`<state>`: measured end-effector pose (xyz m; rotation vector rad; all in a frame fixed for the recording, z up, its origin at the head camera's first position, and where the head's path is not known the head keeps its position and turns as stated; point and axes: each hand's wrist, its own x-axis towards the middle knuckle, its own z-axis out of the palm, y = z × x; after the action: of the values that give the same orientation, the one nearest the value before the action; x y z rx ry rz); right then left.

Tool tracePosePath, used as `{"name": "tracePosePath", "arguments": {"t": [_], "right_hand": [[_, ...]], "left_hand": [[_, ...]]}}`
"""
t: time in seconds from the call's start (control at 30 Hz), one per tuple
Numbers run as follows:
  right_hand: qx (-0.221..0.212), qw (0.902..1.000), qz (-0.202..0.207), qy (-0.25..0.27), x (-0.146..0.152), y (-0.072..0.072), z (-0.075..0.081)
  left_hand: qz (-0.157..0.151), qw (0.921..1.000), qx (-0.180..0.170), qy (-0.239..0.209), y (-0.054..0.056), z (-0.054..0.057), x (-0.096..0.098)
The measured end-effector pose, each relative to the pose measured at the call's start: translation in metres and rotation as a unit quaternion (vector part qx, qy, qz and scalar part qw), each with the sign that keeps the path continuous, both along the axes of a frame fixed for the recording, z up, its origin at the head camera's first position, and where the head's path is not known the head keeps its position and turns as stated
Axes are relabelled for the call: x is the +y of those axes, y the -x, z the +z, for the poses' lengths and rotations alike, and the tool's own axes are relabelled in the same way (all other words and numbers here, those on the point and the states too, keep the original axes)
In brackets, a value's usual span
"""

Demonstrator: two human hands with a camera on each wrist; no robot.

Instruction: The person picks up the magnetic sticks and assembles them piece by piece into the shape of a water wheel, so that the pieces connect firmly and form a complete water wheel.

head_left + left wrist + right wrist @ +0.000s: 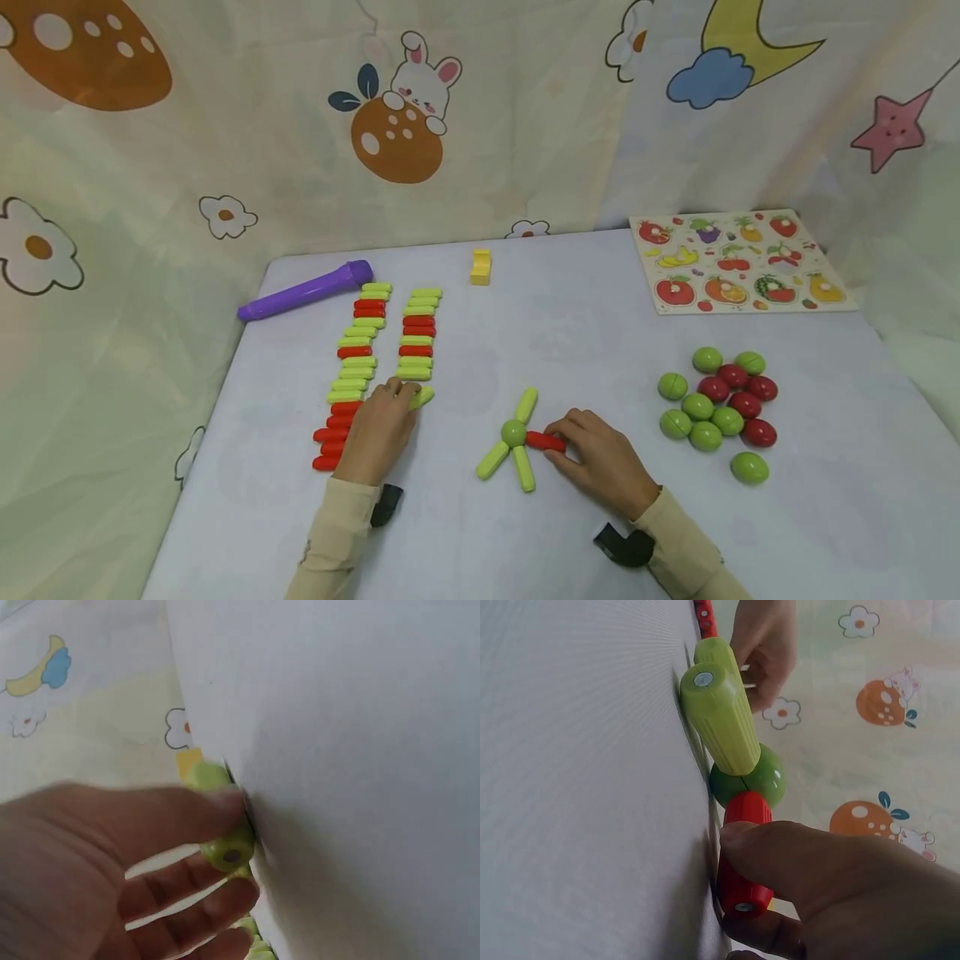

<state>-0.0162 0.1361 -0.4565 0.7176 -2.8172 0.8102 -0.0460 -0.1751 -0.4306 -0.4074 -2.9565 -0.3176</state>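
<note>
My right hand (603, 462) pinches a red rod (545, 441) between thumb and fingers. The rod's inner end meets a green ball (513, 432) on the white table. Three green rods (527, 405) spread out from the same ball, and the right wrist view shows the red rod (744, 859) against it. Over at the left, my left hand (381, 429) pinches a green rod (422, 398) at the near end of the shorter row. In the left wrist view, the thumb lies across that green rod (227, 853).
Two rows of green and red rods (416, 342) lie at the left, beside a purple stick (307, 293). A yellow block (481, 267) stands at the back. Several green and red balls (705, 436) cluster at the right, below a fruit picture board (720, 287).
</note>
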Motion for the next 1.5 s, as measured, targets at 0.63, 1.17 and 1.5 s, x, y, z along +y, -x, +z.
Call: {"name": "tracePosePath", "arguments": {"t": [0.63,1.17,1.5], "right_hand": [[-0.007,0.9999,0.013,0.0,0.002,0.001,0.001],[0.005,0.9999,0.01,0.012,0.003,0.004,0.0],[-0.015,0.9994,0.032,0.004,0.002,-0.003,0.001]], "left_hand": [[-0.147,0.9794,-0.113,-0.08,-0.02,0.001,0.034],[-0.172,0.9742,-0.103,-0.104,-0.024,-0.002,0.046],[-0.149,0.9717,-0.148,-0.108,-0.032,-0.003,0.054]]}}
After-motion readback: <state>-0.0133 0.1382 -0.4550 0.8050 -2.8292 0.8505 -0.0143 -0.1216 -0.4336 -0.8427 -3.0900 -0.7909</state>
